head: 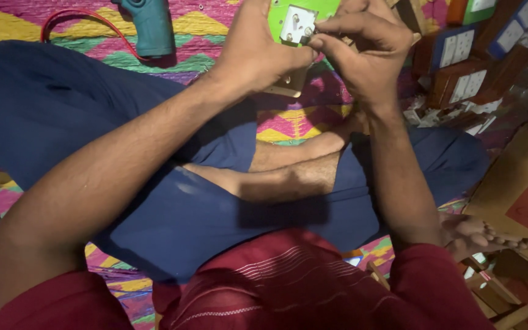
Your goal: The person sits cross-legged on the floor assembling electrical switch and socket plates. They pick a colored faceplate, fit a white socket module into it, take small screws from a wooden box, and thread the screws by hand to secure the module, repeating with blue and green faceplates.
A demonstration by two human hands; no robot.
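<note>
Head view, person seated cross-legged on a zigzag-patterned mat (304, 122). Left hand (258, 49) closed round the left side of a green switch board (304, 12), held up above the lap near the mat's far edge. Right hand (362, 52) curled, fingertips pinched at the board's white socket (297, 25); what they pinch cannot be told. Teal drill (151, 27) lies far left on mat. Stacked boxes with white switches (462, 64) at far right

- Green switch plate (304, 12): smooth plastic, with a glossy white socket insert.
- Teal drill (151, 27): matt plastic.
- Woven mat (19, 24): coarse, zigzag-patterned.
- Trousers (50, 104): soft matt navy cloth.
- Box (520, 183): dull cardboard.
</note>
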